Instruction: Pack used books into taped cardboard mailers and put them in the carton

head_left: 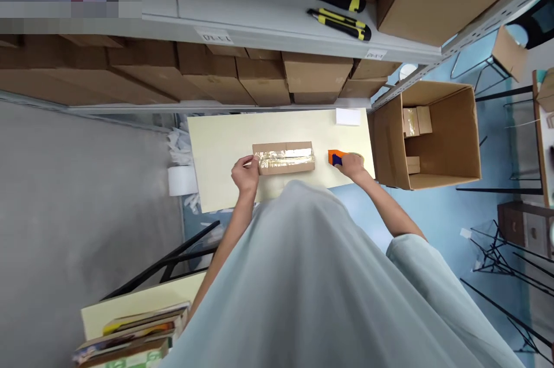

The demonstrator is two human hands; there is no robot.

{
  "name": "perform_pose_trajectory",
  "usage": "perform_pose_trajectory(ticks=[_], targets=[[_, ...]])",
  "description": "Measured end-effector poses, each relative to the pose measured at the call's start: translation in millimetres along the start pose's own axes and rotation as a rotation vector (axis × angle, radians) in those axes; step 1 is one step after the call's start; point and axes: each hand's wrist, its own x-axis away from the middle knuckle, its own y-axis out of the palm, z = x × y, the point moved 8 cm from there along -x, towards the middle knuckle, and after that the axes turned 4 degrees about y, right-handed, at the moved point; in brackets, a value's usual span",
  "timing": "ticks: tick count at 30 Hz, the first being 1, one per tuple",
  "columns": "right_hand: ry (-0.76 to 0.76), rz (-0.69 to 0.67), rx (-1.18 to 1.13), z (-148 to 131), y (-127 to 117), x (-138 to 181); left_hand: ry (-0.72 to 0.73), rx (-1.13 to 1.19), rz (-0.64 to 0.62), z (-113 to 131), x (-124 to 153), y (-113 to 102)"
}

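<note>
In the head view, the long brown cardboard box with glossy clear tape along its top lies near the middle of the pale cream rectangular tabletop, its long axis running left to right, almost parallel to the tabletop's far edge, one short end facing the tabletop's left side and the other its right. The left hand is at the box's left end, fingers bent and thumb near the forefinger; whether they pinch the cardboard I cannot tell. Towards the tabletop's right edge, the right hand is closed around an orange and dark-blue tape dispenser, a gap of surface separating it from the box. More surface shows left of the box and along the tabletop's far edge, where a small white rectangular item sits at the far right corner; just beyond the right edge stands a large open brown cardboard carton
</note>
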Motion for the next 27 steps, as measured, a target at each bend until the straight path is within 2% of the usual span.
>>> perform_pose_trajectory(ticks=[3,6,10,14,17,21,24,27], targets=[[0.018,0.172,-0.083,5.2,-27.4,17.7,0.184,-0.084,0.055,39.6,6.0,-1.7],[0.043,0.305,-0.167,2.0,-66.3,31.2,0.487,-0.02,-0.041,108.6,23.2,12.3],[0.02,0.404,-0.283,-17.4,-135.4,43.8,0.827,0.093,-0.222,210.0,55.5,26.8],[-0.122,0.502,-0.336,-53.7,-216.4,61.5,1.0,0.176,-0.235,283.1,62.8,16.0],[-0.258,0.574,-0.359,-82.9,-273.1,74.3,1.052,0.222,-0.153,314.3,44.4,1.1],[-0.369,0.677,-0.26,-119.5,-338.6,80.4,1.053,0.202,-0.073,343.1,0.5,-7.6],[-0.375,0.732,-0.166,-143.5,-378.5,75.8,0.983,0.138,-0.087,362.9,-35.1,-6.0],[-0.365,0.745,-0.136,-161.9,-404.9,65.7,0.936,0.075,-0.138,375.1,-55.5,-3.6]])
